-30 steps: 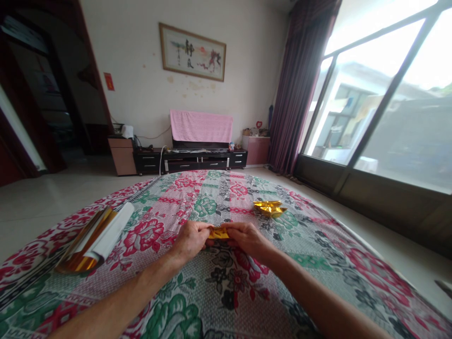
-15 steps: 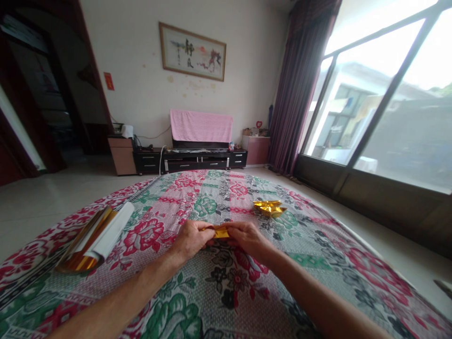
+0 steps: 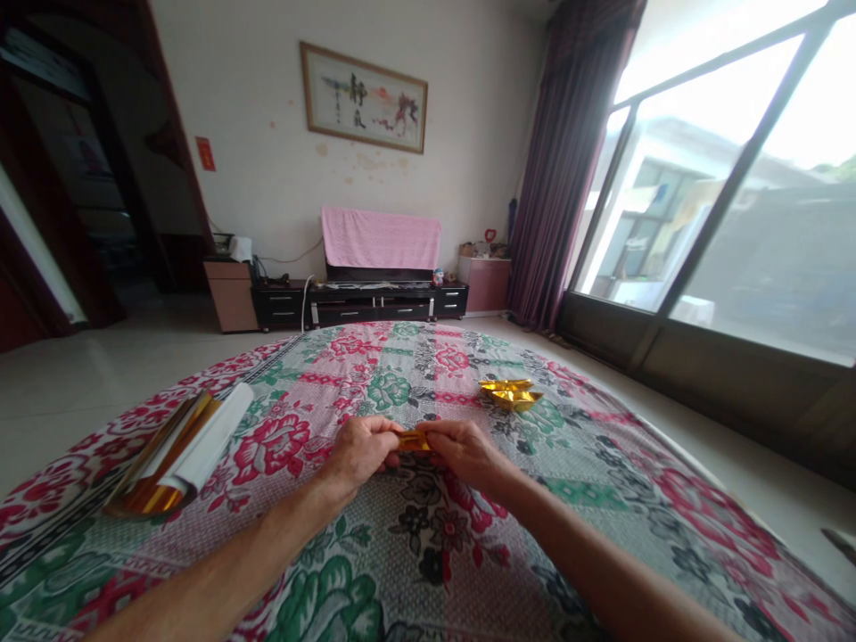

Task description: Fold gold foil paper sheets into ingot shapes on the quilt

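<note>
A small strip of folded gold paper (image 3: pixel 414 440) is stretched between my two hands, above the middle of the flowered cloth. My left hand (image 3: pixel 365 453) pinches its left end with thumb and fingers. At its right end, my right hand (image 3: pixel 463 452) grips it the same way. The fingers partly cover the paper, so its full shape is hidden. Folded shiny gold pieces (image 3: pixel 512 394) rest on the cloth beyond my right hand, touching each other.
To the left lies a curled stack of gold and white sheets (image 3: pixel 177 455). The patterned cloth (image 3: pixel 334 535) covers the round-edged table. Farther back stand a low black cabinet (image 3: pixel 374 308) and a pink-draped screen (image 3: pixel 381 238), with a large window at the right.
My hands have drawn slightly closer together, and the gold strip between them looks narrower. The left fingers have shifted a little on it.
</note>
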`<state>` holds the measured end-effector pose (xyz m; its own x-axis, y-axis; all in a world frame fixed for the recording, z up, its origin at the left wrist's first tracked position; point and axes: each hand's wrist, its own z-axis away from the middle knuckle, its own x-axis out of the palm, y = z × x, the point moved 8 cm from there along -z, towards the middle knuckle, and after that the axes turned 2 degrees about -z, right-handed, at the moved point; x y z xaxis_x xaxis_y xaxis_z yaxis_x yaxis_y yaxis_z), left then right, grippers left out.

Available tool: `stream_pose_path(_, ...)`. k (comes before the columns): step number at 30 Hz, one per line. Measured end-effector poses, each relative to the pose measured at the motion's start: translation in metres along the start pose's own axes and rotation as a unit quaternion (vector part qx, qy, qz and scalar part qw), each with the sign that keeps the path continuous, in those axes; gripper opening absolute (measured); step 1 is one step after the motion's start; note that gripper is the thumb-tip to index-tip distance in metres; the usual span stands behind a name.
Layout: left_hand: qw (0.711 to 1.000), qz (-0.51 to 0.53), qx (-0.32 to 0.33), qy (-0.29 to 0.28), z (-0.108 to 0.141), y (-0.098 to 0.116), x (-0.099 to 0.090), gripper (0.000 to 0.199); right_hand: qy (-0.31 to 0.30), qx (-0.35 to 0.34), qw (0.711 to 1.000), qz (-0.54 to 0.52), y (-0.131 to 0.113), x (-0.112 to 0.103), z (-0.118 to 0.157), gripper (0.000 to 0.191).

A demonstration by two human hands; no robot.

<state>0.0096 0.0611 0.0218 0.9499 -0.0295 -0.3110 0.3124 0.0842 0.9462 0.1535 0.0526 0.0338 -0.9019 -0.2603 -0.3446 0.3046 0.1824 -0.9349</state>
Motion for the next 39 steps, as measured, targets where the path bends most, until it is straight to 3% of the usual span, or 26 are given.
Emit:
stream_pose_path(7,0.999,-0.018,0.02,-0.024,-0.004,-0.001,0.002,0.028,0.014,0.021,0.999,-0.045,0.009,0.0,-0.003,0.035)
stream_pose_path(12,0.998,-0.02,0.038,-0.042,-0.004,0.001,0.003,0.027,-0.003,-0.002,1.0,-0.013,0.01,0.0,-0.004,0.034)
stream_pose_path(21,0.999,0.044,-0.026,-0.011,0.001,-0.001,-0.002,0.02,0.057,-0.057,0.993,0.09,0.002,0.0,0.0,0.035)
stream_pose_path(30,0.998,0.056,-0.021,-0.002,-0.003,-0.004,-0.005,0.023,0.088,-0.061,0.992,0.068,-0.002,0.004,0.003,0.037)
stream_pose_path(39,0.998,0.038,0.001,0.04,0.002,0.002,-0.01,0.023,0.125,-0.041,0.987,0.092,-0.013,0.008,0.012,0.038)
